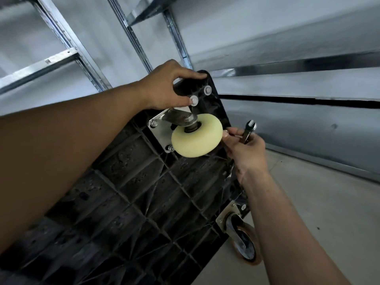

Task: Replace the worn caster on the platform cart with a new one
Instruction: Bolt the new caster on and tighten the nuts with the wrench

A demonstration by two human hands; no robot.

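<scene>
The black platform cart is tipped up with its ribbed underside facing me. A caster with a pale yellow wheel sits on a steel mounting plate near the cart's top corner. My left hand grips that top corner, thumb near a bolt head. My right hand holds a small wrench and pinches something small beside the yellow wheel. A caster with a worn orange-rimmed wheel is mounted at the cart's lower corner.
Metal shelving uprights and beams stand behind the cart. A grey wall with horizontal metal rails runs to the right. A light concrete floor lies at lower right.
</scene>
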